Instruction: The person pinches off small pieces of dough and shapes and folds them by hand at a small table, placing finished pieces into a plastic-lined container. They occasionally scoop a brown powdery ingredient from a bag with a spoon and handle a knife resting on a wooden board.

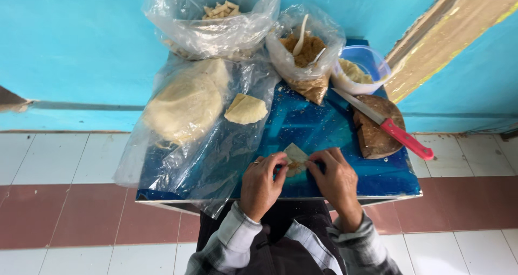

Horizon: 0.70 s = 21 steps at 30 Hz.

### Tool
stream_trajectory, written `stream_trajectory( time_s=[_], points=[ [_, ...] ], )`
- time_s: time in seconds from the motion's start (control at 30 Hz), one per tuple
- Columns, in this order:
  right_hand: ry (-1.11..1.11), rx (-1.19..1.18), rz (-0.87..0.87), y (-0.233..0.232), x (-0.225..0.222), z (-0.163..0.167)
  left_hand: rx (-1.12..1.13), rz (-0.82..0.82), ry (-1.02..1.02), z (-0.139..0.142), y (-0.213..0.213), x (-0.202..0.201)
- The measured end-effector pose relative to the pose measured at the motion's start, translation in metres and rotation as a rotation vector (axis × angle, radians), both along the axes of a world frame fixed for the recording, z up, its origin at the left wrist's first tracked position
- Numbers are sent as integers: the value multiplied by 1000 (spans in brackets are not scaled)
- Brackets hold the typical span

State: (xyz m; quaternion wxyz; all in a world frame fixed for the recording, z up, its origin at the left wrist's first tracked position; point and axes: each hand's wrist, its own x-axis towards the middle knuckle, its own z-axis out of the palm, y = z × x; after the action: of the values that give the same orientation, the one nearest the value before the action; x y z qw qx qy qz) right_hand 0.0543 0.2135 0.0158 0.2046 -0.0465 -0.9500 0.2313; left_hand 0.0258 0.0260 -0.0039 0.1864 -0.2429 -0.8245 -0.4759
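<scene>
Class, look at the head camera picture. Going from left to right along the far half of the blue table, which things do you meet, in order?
Round stack of pale dough sheets under clear plastic → small folded dough wedge → bag of brown filling with a white spoon → clear plastic bowl → red-handled knife lying on a round wooden board.

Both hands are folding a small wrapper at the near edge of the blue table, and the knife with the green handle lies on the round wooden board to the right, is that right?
Not quite: the head view shows the knife has a red handle, not green. The rest holds: the left hand and right hand fold a small wrapper at the near edge of the blue table, and the knife lies on the round wooden board to the right.
</scene>
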Motion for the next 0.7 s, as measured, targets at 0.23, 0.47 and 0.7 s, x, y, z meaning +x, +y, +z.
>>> stream_trajectory(
  time_s=[0.23, 0.47, 0.7],
  points=[
    [-91, -201, 61, 6, -9, 0, -47, -78, -28, 1, -7, 0],
    [-133, -401, 113, 7, -5, -6, -95, -106, -19, -5, -7, -3],
    [-45, -506, 123, 1, 6, -8, -128, -140, -7, -7, -8, -3]
  ],
)
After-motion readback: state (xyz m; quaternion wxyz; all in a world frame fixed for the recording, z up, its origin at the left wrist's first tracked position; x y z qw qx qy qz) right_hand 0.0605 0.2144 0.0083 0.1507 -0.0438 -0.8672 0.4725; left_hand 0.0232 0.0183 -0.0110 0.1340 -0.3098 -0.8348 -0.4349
